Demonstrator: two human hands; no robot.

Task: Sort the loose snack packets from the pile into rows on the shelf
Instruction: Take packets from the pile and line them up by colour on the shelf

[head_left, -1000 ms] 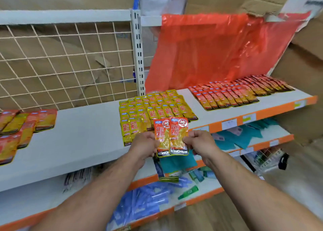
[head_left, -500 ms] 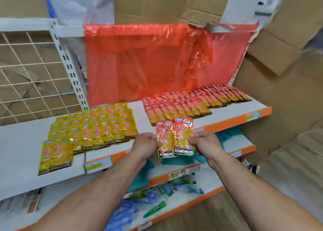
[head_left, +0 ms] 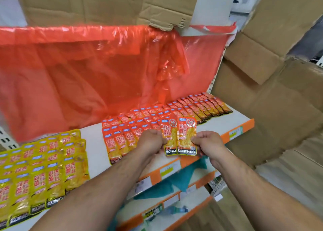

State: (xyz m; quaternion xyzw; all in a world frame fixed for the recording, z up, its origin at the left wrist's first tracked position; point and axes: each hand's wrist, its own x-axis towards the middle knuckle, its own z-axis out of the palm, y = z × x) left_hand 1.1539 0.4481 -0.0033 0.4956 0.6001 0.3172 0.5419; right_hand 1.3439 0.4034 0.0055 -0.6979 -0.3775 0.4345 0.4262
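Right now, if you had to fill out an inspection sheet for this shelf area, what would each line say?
Surface: white shelf, orange front edge with price labels.
Job's things: two orange packets held side by side over the shelf's front; orange rows behind them; yellow rows to the left.
Clutter: teal items on the lower shelf, blurred.
Grippers: left hand pinches the left packet's edge, right hand the right one's.
Cables: nothing seen.
Surroundings: red plastic sheet hanging behind the shelf; cardboard above and at the right.
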